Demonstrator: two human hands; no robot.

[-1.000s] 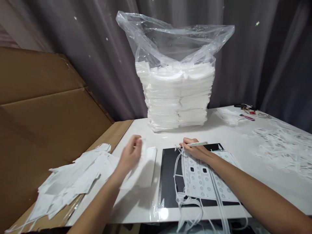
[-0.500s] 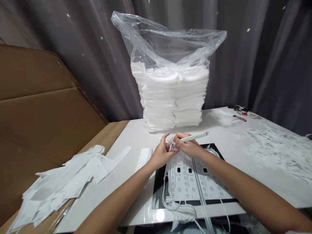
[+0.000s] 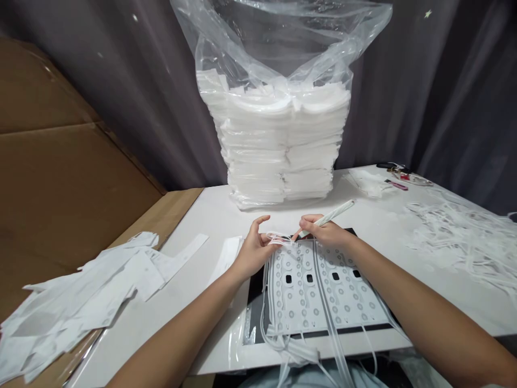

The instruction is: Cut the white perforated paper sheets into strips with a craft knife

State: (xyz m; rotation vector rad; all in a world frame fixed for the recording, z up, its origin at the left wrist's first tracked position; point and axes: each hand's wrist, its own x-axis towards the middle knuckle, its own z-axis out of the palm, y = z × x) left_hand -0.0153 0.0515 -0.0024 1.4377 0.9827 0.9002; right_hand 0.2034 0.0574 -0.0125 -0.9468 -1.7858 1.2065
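Observation:
A white sheet (image 3: 299,304) with rows of small round marks and several dark rectangular openings lies on a black board (image 3: 255,302) in front of me. At its top left edge my left hand (image 3: 254,250) pinches thin white strips (image 3: 283,238), its index finger raised. My right hand (image 3: 323,230) grips a slim pen-like tool (image 3: 334,212) with a pale wrapped handle. The tool's working end points down at the sheet's top edge, close to the strips; its tip is too small to make out. Long pale bands (image 3: 329,312) run down the sheet and over the table's front edge.
A clear plastic bag (image 3: 283,145) of stacked white sheets stands behind the board. Cut white pieces (image 3: 92,285) lie on cardboard (image 3: 161,215) at left. Thin white scraps (image 3: 464,242) are heaped at right, with a pink-handled item (image 3: 396,185) farther back.
My hands have moved apart slightly; the left has drawn left with the strips. The tool now tilts more steeply. The camera view has dipped and come closer.

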